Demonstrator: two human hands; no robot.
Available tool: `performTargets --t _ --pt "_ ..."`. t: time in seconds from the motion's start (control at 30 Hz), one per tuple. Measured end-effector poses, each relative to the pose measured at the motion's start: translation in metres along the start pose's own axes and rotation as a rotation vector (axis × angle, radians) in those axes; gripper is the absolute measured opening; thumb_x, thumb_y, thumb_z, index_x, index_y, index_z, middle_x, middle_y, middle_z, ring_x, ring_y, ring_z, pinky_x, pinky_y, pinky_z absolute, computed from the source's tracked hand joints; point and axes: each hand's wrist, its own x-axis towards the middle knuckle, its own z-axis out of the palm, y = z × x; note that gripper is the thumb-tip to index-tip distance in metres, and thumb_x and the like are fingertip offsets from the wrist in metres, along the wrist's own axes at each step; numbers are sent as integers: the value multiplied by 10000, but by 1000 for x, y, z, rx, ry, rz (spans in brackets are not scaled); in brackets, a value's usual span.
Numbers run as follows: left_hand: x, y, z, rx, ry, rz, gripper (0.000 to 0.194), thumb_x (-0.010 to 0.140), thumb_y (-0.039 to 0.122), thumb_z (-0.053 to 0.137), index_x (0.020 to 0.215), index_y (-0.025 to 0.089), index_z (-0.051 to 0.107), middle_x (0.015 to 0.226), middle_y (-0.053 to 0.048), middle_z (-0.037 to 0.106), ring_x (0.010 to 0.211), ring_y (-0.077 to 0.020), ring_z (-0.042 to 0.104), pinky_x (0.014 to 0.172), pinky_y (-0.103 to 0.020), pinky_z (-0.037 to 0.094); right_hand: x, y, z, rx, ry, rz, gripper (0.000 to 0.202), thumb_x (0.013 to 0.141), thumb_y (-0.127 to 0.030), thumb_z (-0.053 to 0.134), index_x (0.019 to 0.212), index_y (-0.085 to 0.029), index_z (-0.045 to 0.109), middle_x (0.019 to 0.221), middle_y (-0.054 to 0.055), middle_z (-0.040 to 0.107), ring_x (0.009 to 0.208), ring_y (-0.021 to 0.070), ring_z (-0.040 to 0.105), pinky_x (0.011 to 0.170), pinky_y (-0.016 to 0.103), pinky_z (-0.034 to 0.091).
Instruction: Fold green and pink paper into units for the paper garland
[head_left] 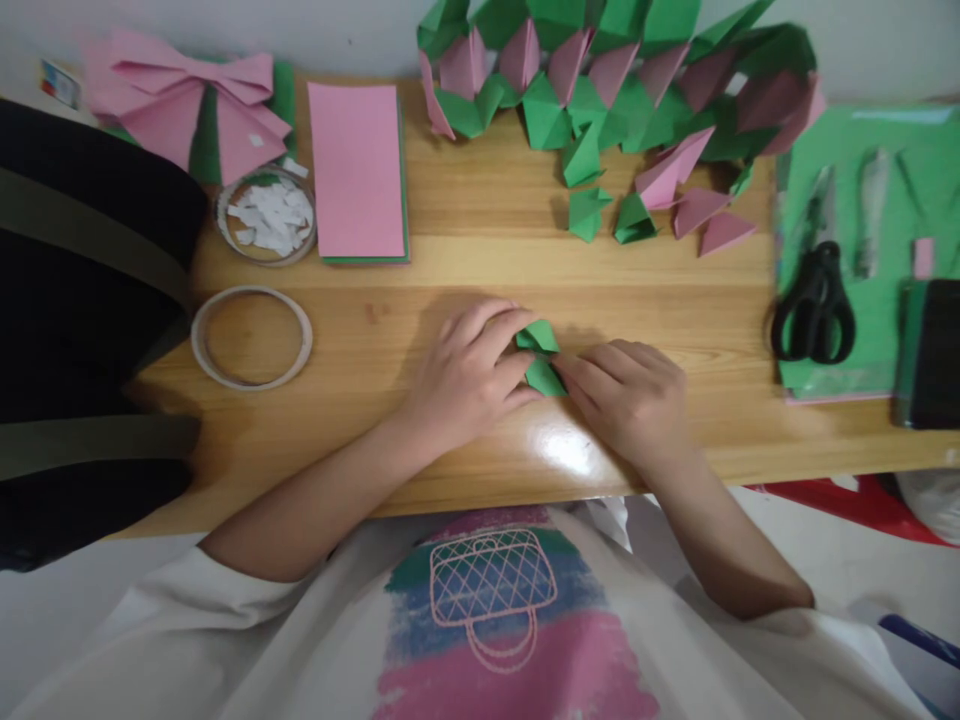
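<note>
Green folded-paper piece [546, 378] sits at 3 o'clock from my bare left hand [480, 368], 10 o'clock from my right [630, 395]; both pinch it, long axis part-hidden.

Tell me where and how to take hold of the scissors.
Probably best by the black handles, with the right hand, once free, coming from the near edge of the table. The scissors lie on the green sheet, handles towards that edge and blades pointing away, so this approach avoids the tips.
</note>
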Motion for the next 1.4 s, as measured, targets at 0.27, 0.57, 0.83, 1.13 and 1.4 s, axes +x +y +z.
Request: performTargets --t 0.27,0.57,0.83,1.13,1.4 --pt "-1 -7 0 -152 -5 -58 81 804 239 742 817 160 737 1174 -121 662 1093 -259 536 950 -444 520 1 -9 3 -16 -6 44 117 907 -198 599 956 -210 704 987 84 722 892 217 594 723 342 426" --pt "-2 -9 -1 -200 24 -72 73 804 193 737 734 173 743 1157 -103 661 1085 -254 540 930 -454 532 8 -6 7 124 -55 13 161 926 -218 559 959 -215 717 1169 112 686 1018 251 609 785 366 481" --pt "-1 -12 -2 -226 36 -70 100 809 183 732 710 178 743 1118 -103 678 1061 -243 550 903 -433 539 12 4 2 205 -139 -25 208 936 -191 519 914 -236 722 1163 92 689 1023 252 635 772 377 505" --pt "-2 -15 -1 -181 -7 -27 129 852 219 686 741 195 748 1099 -91 666 1058 -238 557 897 -424 534 30 12 -11 105 -188 -262 178 948 -188 538 902 -165 709 1141 110 727 987 248 664 770 375 482" --pt "-1 -16 -1 -206 -58 -40 212 889 233 631 713 217 748 1141 -86 658 1111 -248 538 942 -450 495 43 18 -5 278 -251 -331 213 972 -157 473 1063 -188 663 1119 62 741 952 211 678 777 386 493"
